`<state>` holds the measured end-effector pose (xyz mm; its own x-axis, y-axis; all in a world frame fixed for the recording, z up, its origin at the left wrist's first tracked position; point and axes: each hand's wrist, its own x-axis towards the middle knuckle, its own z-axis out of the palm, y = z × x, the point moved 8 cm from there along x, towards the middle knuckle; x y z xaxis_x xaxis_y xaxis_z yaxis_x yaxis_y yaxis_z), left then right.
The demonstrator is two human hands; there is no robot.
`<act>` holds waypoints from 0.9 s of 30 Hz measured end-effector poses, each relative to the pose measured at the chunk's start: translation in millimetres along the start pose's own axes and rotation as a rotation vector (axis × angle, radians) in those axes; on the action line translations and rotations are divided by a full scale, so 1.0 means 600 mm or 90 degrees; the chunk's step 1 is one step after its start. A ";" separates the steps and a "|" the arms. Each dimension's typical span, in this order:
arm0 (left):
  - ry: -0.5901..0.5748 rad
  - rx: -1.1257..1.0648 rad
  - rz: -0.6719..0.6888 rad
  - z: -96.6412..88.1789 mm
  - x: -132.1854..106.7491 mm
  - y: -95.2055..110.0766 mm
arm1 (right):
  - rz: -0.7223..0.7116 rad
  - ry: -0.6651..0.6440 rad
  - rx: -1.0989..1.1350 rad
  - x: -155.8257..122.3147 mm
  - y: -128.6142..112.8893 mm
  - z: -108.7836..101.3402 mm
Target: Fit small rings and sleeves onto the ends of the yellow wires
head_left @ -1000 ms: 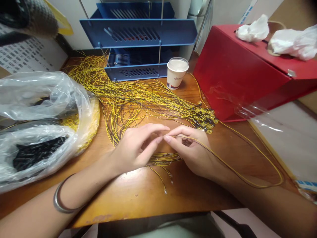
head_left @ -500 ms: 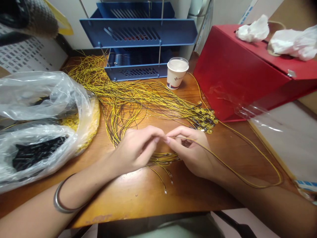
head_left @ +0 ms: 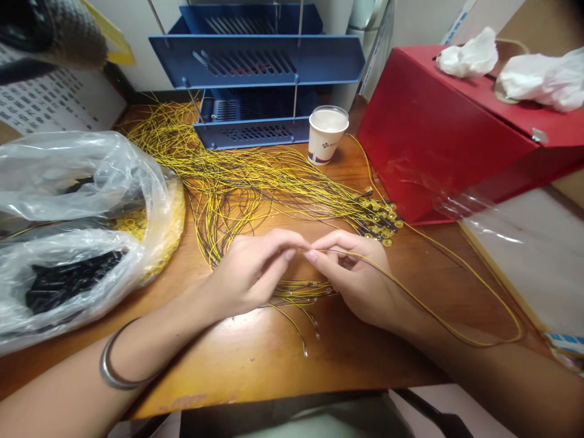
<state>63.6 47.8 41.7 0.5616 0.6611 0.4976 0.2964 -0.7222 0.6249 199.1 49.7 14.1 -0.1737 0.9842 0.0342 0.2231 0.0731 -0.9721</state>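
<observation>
Pinching the wire [head_left: 520,331] at centre, the right hand [head_left: 360,286] is trailing its loop toward four o'clock! The left hand [head_left: 241,267] is easing its thumb off a touch, so the right is seemingly bearing the wire; whether left fingers are grasping isn't showing.

Between the forearms, low passage for a hand exists along the near strip of the tabletop [head_left: 246,380], in front of the short wire bundle [head_left: 301,291]. The plastic bags [head_left: 150,164] block travel leftward. Rearward, the spread yellow-and-black wires [head_left: 255,167], blue file tray [head_left: 260,61] and paper cup [head_left: 327,137] obstruct; rightward, the red box [head_left: 438,134] and the held wire [head_left: 488,345], looped across the right forearm. Clearance beneath the hands [head_left: 253,267] appears narrow, though partly hidden.
</observation>
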 end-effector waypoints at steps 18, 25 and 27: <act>0.015 0.520 -0.056 -0.122 0.024 -0.057 | 0.044 0.103 -0.079 0.006 -0.015 -0.040; -0.243 0.278 -0.060 -0.056 0.019 -0.059 | 0.045 0.117 -0.070 0.010 -0.003 -0.046; -0.325 0.172 -0.089 -0.028 0.013 -0.054 | 0.047 0.111 -0.058 0.011 0.004 -0.046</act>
<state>45.4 79.9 35.7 0.7835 0.6208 0.0280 0.5430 -0.7058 0.4549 225.1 61.0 18.5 0.0133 0.9998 0.0116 0.3161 0.0068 -0.9487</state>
